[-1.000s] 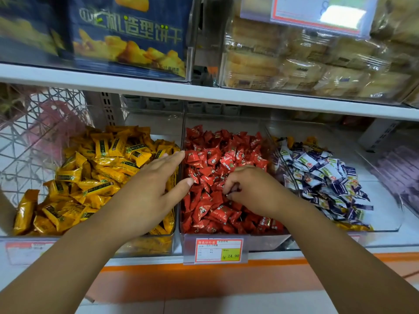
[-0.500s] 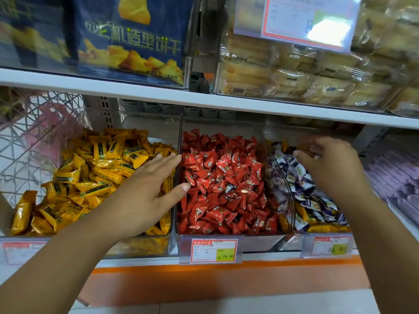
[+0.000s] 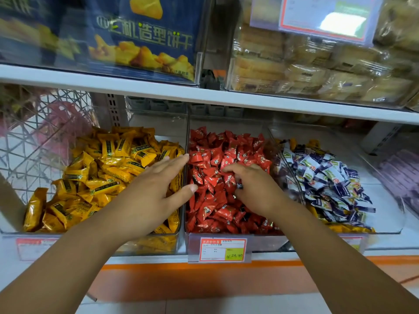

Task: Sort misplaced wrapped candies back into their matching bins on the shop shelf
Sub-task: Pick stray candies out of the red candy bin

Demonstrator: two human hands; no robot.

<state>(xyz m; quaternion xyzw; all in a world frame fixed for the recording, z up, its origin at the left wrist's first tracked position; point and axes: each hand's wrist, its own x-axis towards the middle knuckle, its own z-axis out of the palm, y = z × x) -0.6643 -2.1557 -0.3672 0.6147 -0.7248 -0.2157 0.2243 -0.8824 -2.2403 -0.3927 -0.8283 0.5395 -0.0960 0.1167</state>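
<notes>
Right grip (image 3: 254,189) curls into red candies (image 3: 217,152); left grip (image 3: 154,189) spreads flat.

Glossy, crinkled foil-like film on the yellow candies (image 3: 108,168), the red candies (image 3: 215,200) and the blue-and-white candies (image 3: 328,177), bright along the creases. Clear, smooth, hard plastic for the bins (image 3: 147,243), with glare on the front walls. Smooth white-painted metal, by the look, along the shelf edge (image 3: 226,96); thin white wire in the mesh (image 3: 34,132). Matt printed paper in the price label (image 3: 223,249), under a shiny clear sleeve. Transparent crinkly wrap round the cakes (image 3: 317,71).
</notes>
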